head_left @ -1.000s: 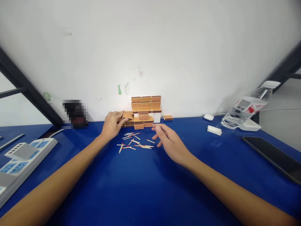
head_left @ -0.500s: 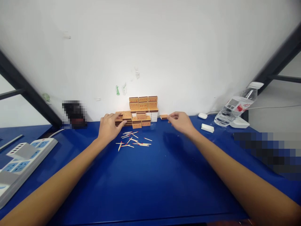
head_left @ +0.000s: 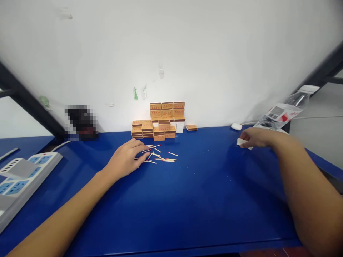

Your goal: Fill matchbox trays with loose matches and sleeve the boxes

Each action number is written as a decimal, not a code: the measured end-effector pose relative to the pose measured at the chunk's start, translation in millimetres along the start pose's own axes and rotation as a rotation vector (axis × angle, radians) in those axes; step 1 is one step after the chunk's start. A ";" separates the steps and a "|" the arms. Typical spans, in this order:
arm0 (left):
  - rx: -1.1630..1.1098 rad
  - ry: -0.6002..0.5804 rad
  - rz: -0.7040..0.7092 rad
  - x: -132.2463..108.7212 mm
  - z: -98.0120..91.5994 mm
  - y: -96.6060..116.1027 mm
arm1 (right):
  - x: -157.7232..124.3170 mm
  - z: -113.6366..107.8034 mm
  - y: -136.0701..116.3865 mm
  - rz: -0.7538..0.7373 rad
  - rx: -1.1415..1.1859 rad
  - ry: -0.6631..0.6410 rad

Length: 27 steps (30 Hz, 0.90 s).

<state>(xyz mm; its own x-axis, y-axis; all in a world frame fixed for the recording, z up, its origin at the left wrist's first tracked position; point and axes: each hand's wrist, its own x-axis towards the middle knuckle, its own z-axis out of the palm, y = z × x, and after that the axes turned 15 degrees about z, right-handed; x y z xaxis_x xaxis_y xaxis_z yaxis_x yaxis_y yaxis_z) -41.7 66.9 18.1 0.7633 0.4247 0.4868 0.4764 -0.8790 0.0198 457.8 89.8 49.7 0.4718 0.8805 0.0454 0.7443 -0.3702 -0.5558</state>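
Note:
My left hand (head_left: 129, 157) is low over the left side of a loose pile of red-tipped matches (head_left: 162, 159). Its thumb and fingers are apart, hiding some of the matches, and I see nothing held. On the right, my right hand (head_left: 253, 138) has its fingers closed on a small white matchbox tray (head_left: 245, 144) at the desk surface. Behind the matches, orange matchboxes (head_left: 167, 112) are stacked in steps against the wall. A single matchbox (head_left: 191, 127) lies to the right of the stack.
A clear plastic bottle (head_left: 284, 109) leans at the right, behind my right forearm. A white rounded case (head_left: 236, 126) and a cable are near it. At the left lies a white power strip (head_left: 29, 178) on the blue desk (head_left: 187, 210), near a blurred-out dark object (head_left: 83, 123).
My right hand has left the single matchbox and moved right, onto the white matchbox tray. My left hand has come off the stack toward the matches. The view has shifted slightly.

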 end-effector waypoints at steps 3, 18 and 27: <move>0.005 -0.002 0.015 0.7 -2.0 6.2 | -19.8 6.1 -22.3 -0.043 -0.136 -0.243; -0.218 -0.189 0.005 10.4 3.0 63.4 | -147.3 94.3 -127.3 -0.708 0.100 -0.575; -0.282 -0.231 -0.008 7.0 9.2 64.6 | -144.1 122.8 -131.1 -0.663 -0.182 -0.467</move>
<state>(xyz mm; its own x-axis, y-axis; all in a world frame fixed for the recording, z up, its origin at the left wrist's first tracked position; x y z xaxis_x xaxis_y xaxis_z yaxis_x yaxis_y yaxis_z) -1.6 15.0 14.7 0.8541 0.4409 0.2760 0.3679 -0.8871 0.2786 234.3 47.8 14.1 -0.3060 0.9504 -0.0552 0.8826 0.2615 -0.3906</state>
